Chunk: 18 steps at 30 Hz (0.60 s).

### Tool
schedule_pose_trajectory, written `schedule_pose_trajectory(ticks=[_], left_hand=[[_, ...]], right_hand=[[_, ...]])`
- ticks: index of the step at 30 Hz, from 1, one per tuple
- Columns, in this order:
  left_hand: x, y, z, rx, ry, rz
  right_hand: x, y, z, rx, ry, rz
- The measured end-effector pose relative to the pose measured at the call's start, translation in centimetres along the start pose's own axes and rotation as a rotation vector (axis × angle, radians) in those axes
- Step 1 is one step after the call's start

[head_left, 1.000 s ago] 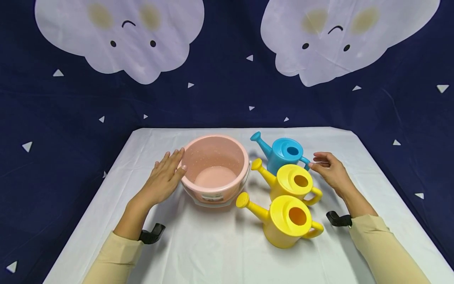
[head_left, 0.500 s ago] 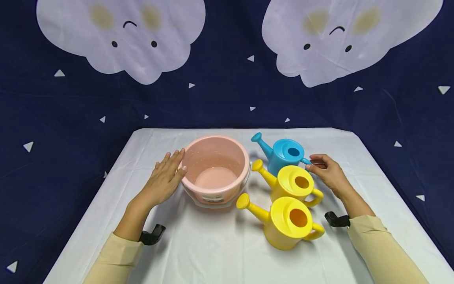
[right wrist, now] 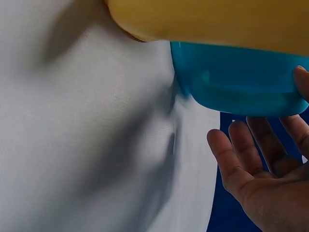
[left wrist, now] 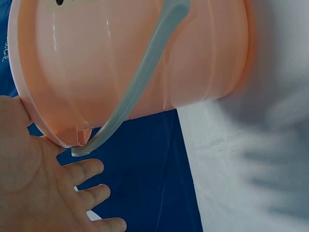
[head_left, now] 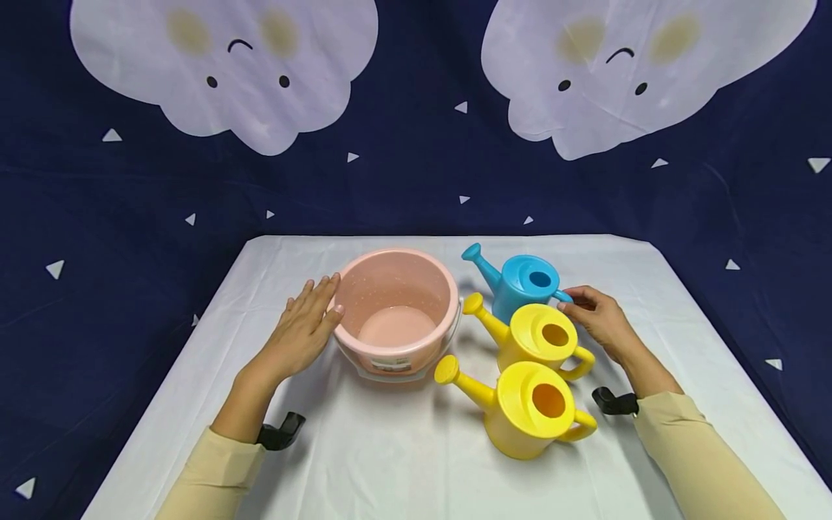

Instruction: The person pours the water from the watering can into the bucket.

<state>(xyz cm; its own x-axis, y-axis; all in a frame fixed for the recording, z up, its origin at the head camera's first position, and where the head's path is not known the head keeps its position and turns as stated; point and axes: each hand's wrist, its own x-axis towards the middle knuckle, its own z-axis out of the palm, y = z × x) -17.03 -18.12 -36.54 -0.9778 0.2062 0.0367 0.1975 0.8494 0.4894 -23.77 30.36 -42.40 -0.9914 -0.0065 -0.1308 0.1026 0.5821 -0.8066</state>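
A pink bucket (head_left: 396,328) with a pale carrying handle (left wrist: 140,77) stands left of the table's middle. My left hand (head_left: 300,328) rests against the left side of its rim, fingers straight, as the left wrist view also shows. At the back right is a blue watering can (head_left: 523,278), its spout toward the bucket. My right hand (head_left: 601,321) pinches the blue can's handle (right wrist: 241,104) between thumb and forefinger, while the other fingers stay loosely spread. Two yellow watering cans stand in front of the blue one, a middle one (head_left: 529,332) and a nearest one (head_left: 520,415).
A white cloth covers the table (head_left: 364,448). Behind it hangs a dark blue backdrop (head_left: 416,188) with printed clouds and small white triangles. The middle yellow can stands close in front of the blue can and partly overlaps it.
My right hand has moved slightly left onto the blue can's handle, and thumb and forefinger have closed on it. My left hand has stayed at the bucket's rim.
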Motion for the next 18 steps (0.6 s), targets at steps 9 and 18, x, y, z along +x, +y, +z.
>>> schedule_pose_trajectory(ticks=[9,18], left_hand=[[-0.03,-0.09,0.24,-0.006,-0.001,0.003],[0.03,-0.14,0.2,-0.005,0.001,0.005]], right_hand=[[0.13,0.45,0.58,-0.001,-0.038,-0.034],[0.23,0.73,0.76,0.02,-0.027,-0.026]])
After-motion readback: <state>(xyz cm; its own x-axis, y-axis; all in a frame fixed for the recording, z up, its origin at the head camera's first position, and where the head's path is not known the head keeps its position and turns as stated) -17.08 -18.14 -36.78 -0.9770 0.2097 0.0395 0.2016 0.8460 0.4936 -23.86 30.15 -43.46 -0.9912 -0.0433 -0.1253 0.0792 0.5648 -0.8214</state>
